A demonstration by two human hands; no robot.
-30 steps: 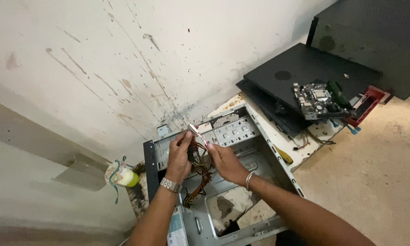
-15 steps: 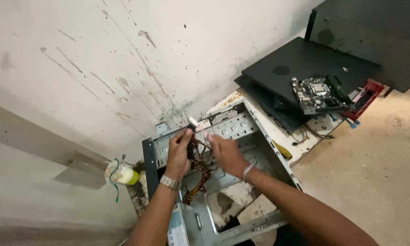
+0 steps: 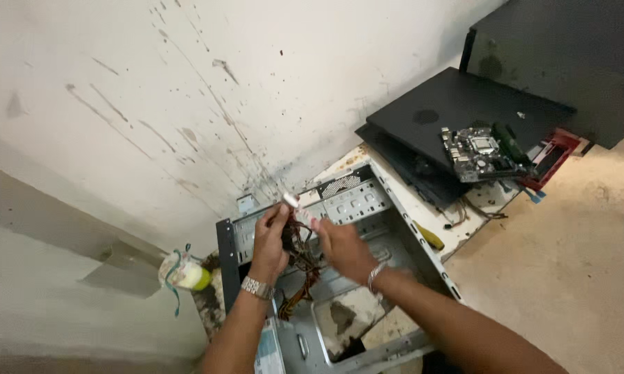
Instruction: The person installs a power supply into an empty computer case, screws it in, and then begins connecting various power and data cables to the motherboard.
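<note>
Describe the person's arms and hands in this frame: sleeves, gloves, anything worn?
Both arms are bare to the frame edge, with no sleeves showing. The hands are bare too, no gloves. The left hand has a silver metal link wristwatch on its wrist. The right hand has a thin silver bracelet at the wrist. No rings are discernible.

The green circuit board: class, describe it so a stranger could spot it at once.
Start at the open grey computer case on the floor by the stained wall. To its right lies a stack of flat black panels. The circuit board rests on their near edge, the only green, component-studded thing there, beside a red frame.
</note>
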